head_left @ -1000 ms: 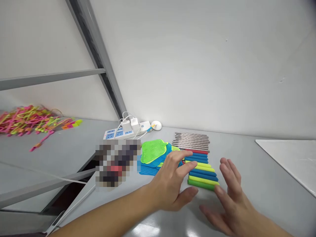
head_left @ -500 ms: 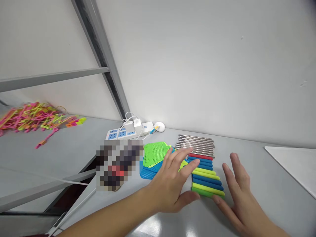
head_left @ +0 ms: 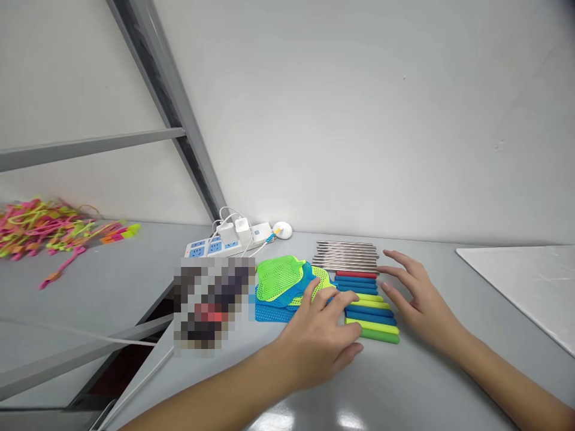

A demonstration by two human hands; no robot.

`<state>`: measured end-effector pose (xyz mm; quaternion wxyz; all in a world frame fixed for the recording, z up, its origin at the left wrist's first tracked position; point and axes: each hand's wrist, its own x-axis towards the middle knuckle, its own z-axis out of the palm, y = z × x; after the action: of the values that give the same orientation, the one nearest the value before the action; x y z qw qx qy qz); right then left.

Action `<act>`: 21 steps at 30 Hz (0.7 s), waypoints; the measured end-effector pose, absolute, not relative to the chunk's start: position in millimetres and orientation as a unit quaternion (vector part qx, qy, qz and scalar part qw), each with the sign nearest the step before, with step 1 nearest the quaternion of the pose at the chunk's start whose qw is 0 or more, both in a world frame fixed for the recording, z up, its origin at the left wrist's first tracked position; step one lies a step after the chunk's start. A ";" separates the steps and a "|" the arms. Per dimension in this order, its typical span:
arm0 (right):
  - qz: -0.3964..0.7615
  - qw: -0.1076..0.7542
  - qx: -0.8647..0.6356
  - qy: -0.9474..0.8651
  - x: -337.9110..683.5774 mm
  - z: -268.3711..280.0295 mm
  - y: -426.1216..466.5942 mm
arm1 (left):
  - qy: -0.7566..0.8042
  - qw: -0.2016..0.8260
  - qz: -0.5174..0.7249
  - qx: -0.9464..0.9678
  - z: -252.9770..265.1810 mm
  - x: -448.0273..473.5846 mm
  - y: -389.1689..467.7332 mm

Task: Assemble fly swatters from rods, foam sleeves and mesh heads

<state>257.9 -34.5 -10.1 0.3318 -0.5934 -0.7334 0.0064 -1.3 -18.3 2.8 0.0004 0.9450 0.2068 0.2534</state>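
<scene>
My left hand (head_left: 321,335) reaches over the grey surface (head_left: 395,383), its grip released and fingers loosely bent above the left ends of a row of red, blue, yellow and green tubes (head_left: 371,318); from my distant post, I cannot tell whether the fingertips touch them. My right hand (head_left: 417,296), grip also released and fingers parted, hovers just beside the tubes' right ends, its fingertips near a bundle of shiny silver metal rods (head_left: 345,254).

The rods lie side by side toward the back edge of the surface; the tubes run from red beside the rods to green on the front side. Left of both, I see flat perforated plastic paddles in green, yellow and blue (head_left: 278,278), overlapping and partly hidden by my left hand.

Along the back edge, toward the left, sit a white power strip with blue socket panels (head_left: 263,233) and a round white device (head_left: 283,230). A flat white panel (head_left: 525,281) lies toward the right edge. Beyond the left edge, a pink, yellow and orange heap (head_left: 45,224) rests on another grey surface.
</scene>
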 end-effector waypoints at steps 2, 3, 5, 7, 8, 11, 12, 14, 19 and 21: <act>0.012 0.326 -0.594 -0.735 256.6 -6.7 -18.6 | 0.212 0.000 0.233 0.949 0.2 -0.4 -18.4; 0.018 0.311 -0.600 -0.737 254.3 -3.5 -8.2 | 0.213 -0.001 0.226 0.951 -0.7 -0.1 -18.3; 0.029 0.243 -0.611 -0.753 246.5 4.5 17.5 | 0.218 -0.002 0.215 0.952 -1.9 0.2 -17.6; 0.028 0.202 -0.608 -0.768 235.1 12.3 47.8 | 0.221 -0.003 0.211 0.952 -2.9 0.4 -16.9; 0.025 0.188 -0.605 -0.773 228.6 15.4 63.5 | 0.223 -0.003 0.210 0.952 -3.4 0.4 -16.7; 0.015 0.148 -0.597 -0.789 209.5 21.2 106.9 | 0.220 -0.008 0.209 0.953 -4.4 0.5 -16.9; 0.015 0.131 -0.592 -0.795 204.1 22.3 118.6 | 0.218 -0.011 0.208 0.953 -4.6 0.5 -17.2; 0.018 0.095 -0.581 -0.808 196.0 24.1 136.9 | 0.215 -0.017 0.210 0.954 -4.9 0.7 -18.0; 0.024 0.007 -0.546 -0.837 188.2 26.2 157.8 | 0.217 -0.035 0.214 0.952 -6.7 1.1 -18.9; 0.014 -0.014 -0.535 -0.845 186.6 25.9 160.4 | 0.214 -0.043 0.209 0.953 -8.0 1.1 -19.1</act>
<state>186.6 160.4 25.9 -0.0138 -0.5351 -0.8445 0.0143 1.1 -19.1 -8.0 -0.0430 0.9532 0.2143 0.2089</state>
